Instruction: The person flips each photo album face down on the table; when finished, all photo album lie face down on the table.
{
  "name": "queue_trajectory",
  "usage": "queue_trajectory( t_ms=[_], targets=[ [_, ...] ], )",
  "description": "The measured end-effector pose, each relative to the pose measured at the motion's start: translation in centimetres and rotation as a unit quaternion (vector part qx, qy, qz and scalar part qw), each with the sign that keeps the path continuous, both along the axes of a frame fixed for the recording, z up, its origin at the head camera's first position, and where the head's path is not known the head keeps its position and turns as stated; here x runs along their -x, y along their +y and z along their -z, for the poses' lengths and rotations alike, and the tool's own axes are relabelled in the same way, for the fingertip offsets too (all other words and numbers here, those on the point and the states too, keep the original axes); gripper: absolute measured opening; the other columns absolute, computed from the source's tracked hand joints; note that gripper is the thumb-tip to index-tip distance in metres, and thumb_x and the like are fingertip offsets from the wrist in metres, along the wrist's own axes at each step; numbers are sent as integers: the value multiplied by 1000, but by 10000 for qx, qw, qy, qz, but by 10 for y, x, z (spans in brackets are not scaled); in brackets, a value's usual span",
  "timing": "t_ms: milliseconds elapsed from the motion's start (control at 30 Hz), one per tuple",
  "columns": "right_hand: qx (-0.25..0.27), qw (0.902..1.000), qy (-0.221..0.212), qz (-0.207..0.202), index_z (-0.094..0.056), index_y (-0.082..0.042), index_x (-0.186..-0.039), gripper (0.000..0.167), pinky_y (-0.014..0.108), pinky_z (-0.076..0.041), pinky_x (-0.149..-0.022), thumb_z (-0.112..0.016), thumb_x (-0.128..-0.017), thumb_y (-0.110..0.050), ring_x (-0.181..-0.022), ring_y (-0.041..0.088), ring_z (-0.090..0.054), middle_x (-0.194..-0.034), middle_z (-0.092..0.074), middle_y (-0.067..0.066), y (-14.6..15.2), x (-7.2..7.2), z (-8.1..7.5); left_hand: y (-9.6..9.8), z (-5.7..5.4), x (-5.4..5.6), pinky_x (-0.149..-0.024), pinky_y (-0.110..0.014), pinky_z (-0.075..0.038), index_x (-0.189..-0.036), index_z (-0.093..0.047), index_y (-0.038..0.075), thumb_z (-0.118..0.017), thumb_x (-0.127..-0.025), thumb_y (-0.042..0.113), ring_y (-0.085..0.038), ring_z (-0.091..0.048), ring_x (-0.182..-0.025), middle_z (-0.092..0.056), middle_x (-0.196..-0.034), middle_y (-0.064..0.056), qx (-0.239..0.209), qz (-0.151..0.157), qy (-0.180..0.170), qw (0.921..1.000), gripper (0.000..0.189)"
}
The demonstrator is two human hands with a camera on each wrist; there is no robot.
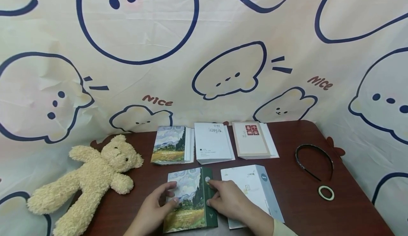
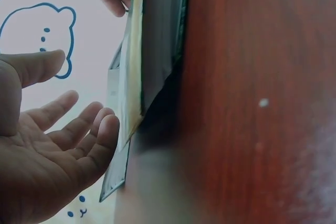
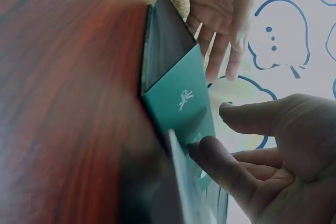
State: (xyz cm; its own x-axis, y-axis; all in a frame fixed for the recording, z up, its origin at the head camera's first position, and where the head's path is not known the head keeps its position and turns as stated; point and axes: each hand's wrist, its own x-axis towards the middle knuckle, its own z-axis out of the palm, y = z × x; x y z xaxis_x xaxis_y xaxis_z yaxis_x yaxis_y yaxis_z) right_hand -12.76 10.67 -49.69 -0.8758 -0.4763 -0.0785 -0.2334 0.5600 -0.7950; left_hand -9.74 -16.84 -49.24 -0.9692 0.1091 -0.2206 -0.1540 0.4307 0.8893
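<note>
A photo album [image 1: 188, 211] with a painted landscape cover and a dark green spine lies on the table in front of me. My left hand [image 1: 156, 202] is at its left edge, fingers spread and loosely bent over the cover. On the other side, my right hand [image 1: 231, 200] has its fingertips right at the green spine [image 3: 176, 90]. In the right wrist view the thumb and index finger stand apart, the index fingertip close against the spine. Just right of it lies a white album [image 1: 242, 193] with a grey-blue spine, partly covered by my right forearm.
Behind stand a second landscape album [image 1: 169, 144], a white album [image 1: 211, 142] and a cream album [image 1: 251, 140] with red squares. A teddy bear [image 1: 95, 179] lies at left. A headband [image 1: 313, 145] and a pale ring [image 1: 326, 193] lie at right on the brown table [image 1: 347, 214].
</note>
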Motion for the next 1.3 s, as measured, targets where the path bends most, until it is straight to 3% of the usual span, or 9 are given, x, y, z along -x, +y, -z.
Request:
queue_trajectory(
  t_ms=[133,467,733,967,1167,1300],
  targets=[
    [20,9998,185,-10,-57,3,-144,63,20,-55,-64,-81,-91,-22,-76,-4,-65,-115,-75,7,-5,5,-5,-3,-4,5,-89,-43,-56,-141,-61,13,-76,-97,24,-23,-64,-116,-67,-132,-4,-13,-86,90,9999,48],
    [-66,9975,698,-62,-57,0,-145,61,21,-54,-69,-79,-93,-23,-78,-4,-60,-106,-71,2,-26,20,-16,-10,-8,17,-97,-48,-54,-143,-61,16,-73,-100,23,-25,-61,-122,-65,-134,-5,148,-470,173,9986,45],
    [220,9983,509,-196,-57,-4,-147,57,21,-56,-75,-76,-96,-22,-90,-1,-64,-126,-69,6,-43,30,-16,-19,-2,26,-101,-50,-53,-149,-55,14,-70,-101,28,-33,-56,-133,-57,-147,-11,152,-656,67,9977,52],
    [190,9991,342,-181,-57,-9,-147,55,24,-57,-83,-75,-97,-24,-102,7,-67,-127,-69,3,-58,37,-18,-27,0,35,-100,-57,-48,-152,-50,17,-68,-102,33,-39,-46,-139,-44,-155,-17,441,-747,48,9962,56],
    [32,9985,490,-246,-56,-13,-149,53,33,-56,-94,-71,-100,-28,-118,15,-65,-135,-66,0,-68,45,-19,-32,2,46,-101,-55,-50,-157,-41,13,-68,-103,31,-41,-45,-140,-40,-157,-22,90,-882,-1,9961,63],
    [-37,9978,637,-203,-57,-11,-148,52,40,-54,-100,-70,-101,-28,-125,20,-62,-139,-65,1,-74,50,-19,-35,2,53,-105,-60,-46,-160,-34,12,-67,-103,30,-44,-35,-147,-33,-161,-24,-70,-1006,-112,9948,68]
  ],
)
